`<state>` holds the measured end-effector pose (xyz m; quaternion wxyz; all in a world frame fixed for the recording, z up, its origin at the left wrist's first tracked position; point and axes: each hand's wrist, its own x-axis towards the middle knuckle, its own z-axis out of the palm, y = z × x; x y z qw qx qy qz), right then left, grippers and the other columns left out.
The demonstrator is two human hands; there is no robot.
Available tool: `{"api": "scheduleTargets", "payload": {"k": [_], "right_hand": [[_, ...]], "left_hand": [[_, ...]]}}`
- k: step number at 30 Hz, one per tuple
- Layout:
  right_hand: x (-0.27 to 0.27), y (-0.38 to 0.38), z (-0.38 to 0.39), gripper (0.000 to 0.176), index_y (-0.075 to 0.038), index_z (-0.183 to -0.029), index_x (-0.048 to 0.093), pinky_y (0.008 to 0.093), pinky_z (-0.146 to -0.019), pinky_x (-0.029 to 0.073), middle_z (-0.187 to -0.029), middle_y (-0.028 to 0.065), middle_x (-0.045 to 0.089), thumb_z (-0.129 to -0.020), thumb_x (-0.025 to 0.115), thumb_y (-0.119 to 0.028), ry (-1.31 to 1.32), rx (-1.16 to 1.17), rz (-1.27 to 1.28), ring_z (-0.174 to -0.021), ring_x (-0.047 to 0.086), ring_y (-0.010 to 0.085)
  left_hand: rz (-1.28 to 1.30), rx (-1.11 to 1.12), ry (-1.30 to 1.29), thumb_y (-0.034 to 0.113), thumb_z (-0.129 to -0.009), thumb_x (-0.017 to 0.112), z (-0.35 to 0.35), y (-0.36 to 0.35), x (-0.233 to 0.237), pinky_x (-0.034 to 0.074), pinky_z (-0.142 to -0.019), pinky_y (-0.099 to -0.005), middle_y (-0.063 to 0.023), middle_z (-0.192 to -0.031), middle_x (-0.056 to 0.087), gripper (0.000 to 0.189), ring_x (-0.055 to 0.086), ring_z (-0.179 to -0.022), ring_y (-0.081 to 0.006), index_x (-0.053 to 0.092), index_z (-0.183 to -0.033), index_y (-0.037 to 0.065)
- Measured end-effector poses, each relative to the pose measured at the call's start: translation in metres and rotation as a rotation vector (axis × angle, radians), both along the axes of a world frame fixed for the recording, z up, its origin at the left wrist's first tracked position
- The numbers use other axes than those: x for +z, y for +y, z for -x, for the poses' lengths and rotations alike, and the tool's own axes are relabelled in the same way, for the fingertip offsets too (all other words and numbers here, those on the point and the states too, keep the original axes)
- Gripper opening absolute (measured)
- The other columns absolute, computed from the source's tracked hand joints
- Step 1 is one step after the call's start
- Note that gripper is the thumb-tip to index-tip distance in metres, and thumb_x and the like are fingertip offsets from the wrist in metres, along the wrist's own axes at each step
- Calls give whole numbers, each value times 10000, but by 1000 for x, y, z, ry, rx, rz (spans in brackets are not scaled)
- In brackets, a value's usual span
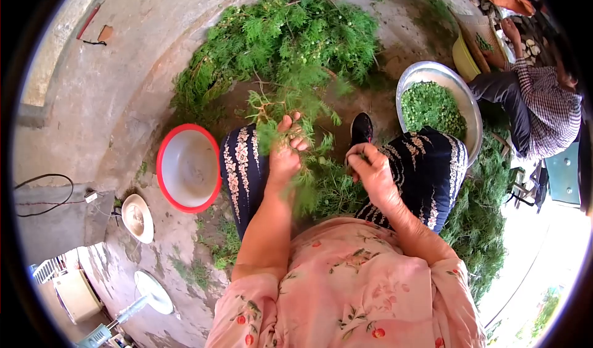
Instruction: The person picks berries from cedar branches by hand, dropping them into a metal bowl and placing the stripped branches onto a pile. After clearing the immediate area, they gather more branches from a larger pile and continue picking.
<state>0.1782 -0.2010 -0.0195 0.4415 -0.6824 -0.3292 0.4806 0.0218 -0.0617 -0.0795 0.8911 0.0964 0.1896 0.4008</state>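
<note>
My left hand [287, 153] is closed around a leafy evergreen branch [264, 110], which looks like arborvitae; its sprays stick out above and below the fist and are partly blurred. To its right, my right hand [372, 170] has its fingers pinched together, apart from the branch. Whatever those fingers hold, if anything, is too small to make out. Beneath both hands, between the knees, lie more green sprigs [336, 190]. Beside the right knee stands a wide metal basin [474, 110] holding a heap of small green pieces [432, 108].
A large pile of cut branches [290, 36] lies ahead on the ground. At the left are a white tub with a red rim [188, 169] and a pale round dish-like object [137, 218]. Another person [546, 107] sits at the right near a yellow basin [463, 58]. More greenery [475, 224] lies behind the metal basin.
</note>
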Motion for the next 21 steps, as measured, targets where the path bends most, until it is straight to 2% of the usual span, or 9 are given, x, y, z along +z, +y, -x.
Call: {"api": "scheduleTargets", "payload": {"k": [3, 7, 8, 10, 12, 14, 15, 18, 21], "right_hand": [[-11, 4, 0, 265, -22, -1031, 532, 215, -525, 381, -773, -7, 541, -863, 558, -226, 572, -155, -32, -639, 482, 70], [-24, 11, 15, 459, -40, -1093, 502, 197, -533, 360, -800, -12, 510, -815, 620, -385, 467, 62, -123, -668, 465, 52], [-19, 16, 21, 468, -33, -1101, 485, 236, -578, 406, -815, 23, 542, -802, 643, -357, 374, 108, -211, -706, 503, 92], [-35, 24, 28, 467, -21, -1100, 465, 302, -652, 441, -829, 89, 574, -785, 668, -301, -279, 206, -417, -751, 546, 176], [-37, 22, 36, 354, -17, -1049, 484, 347, -707, 442, -863, 169, 571, -779, 656, -169, -261, 226, -317, -775, 546, 311], [-36, 20, 38, 244, -11, -981, 528, 336, -694, 444, -825, 166, 566, -786, 633, -111, -477, 187, -435, -744, 541, 312], [-32, 16, 40, 214, -5, -961, 538, 329, -670, 447, -813, 158, 567, -787, 625, -95, -457, 160, -460, -715, 546, 288], [-10, -3, 41, 129, 4, -911, 565, 298, -589, 448, -785, 125, 573, -799, 595, -53, -365, 88, -442, -629, 546, 202], [14, -12, 18, 79, -12, -885, 594, 247, -516, 430, -727, 53, 553, -813, 560, -20, -162, -23, -268, -573, 513, 99]], "left_hand": [[-18, -54, -92, 221, -903, 493, -1, -4, -1, 347, -459, -228, 37, -512, 379, 230, 381, -451, -80, 531, -1004, 18], [30, -56, -74, 212, -905, 488, -6, -8, -2, 338, -453, -215, 31, -512, 388, 249, 385, -463, -77, 527, -1030, 1], [28, -55, -64, 211, -903, 490, -6, -8, -4, 337, -453, -215, 30, -515, 388, 253, 383, -464, -76, 525, -1031, -4], [29, -54, -40, 208, -900, 496, -8, -11, -3, 335, -453, -214, 29, -522, 388, 261, 380, -467, -75, 522, -1035, -14], [-24, -15, 93, 207, -886, 519, -8, -16, 2, 332, -454, -216, 32, -533, 394, 258, 377, -471, -72, 536, -1009, -19], [-13, 36, 211, 206, -876, 533, -9, -18, 5, 331, -456, -218, 35, -536, 393, 244, 375, -474, -70, 552, -990, -9], [40, 89, 278, 209, -864, 549, -12, -22, 7, 331, -458, -219, 34, -520, 386, 207, 372, -470, -78, 574, -937, 16], [182, 23, -144, 275, -856, 571, 7, 5, -45, 287, -453, -213, 51, -533, 373, 280, 313, -441, -77, 531, -993, 34], [120, 7, -31, 272, -882, 529, 6, 7, -18, 317, -444, -220, 41, -484, 363, 249, 334, -429, -84, 537, -975, 41]]}}
